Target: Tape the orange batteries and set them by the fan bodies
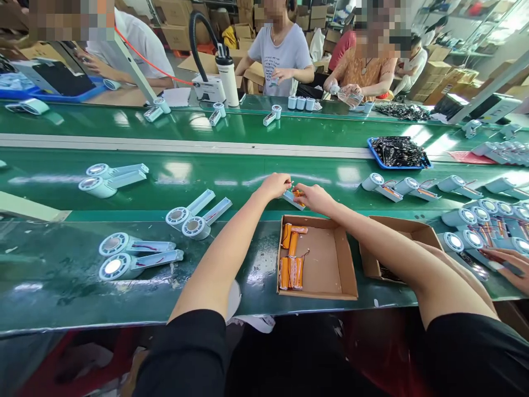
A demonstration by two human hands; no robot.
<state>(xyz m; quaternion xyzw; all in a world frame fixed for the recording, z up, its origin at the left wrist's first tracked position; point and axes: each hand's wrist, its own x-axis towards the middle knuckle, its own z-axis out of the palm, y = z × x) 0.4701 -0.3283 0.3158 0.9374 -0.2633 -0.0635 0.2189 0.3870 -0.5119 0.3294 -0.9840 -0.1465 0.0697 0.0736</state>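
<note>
Both my hands meet over a light blue device [294, 200] lying on the green belt, beyond an open cardboard box [324, 259]. My left hand [276, 186] is closed at the device's far end, its fingertips pinched on something too small to make out. My right hand [316, 197] has its fingers closed on an orange battery [296, 194] at the device's handle. Several orange batteries [294, 253] with thin wires lie at the left side of the box. Light blue devices with round heads [196, 226] rest on the belt edge to the left.
A second cardboard box [370, 264] stands right of the first, partly under my right forearm. At the far right a co-worker's hand [510, 267] touches devices in a cluster. A blue tray [382, 162] of black parts sits farther back. People sit across the belt.
</note>
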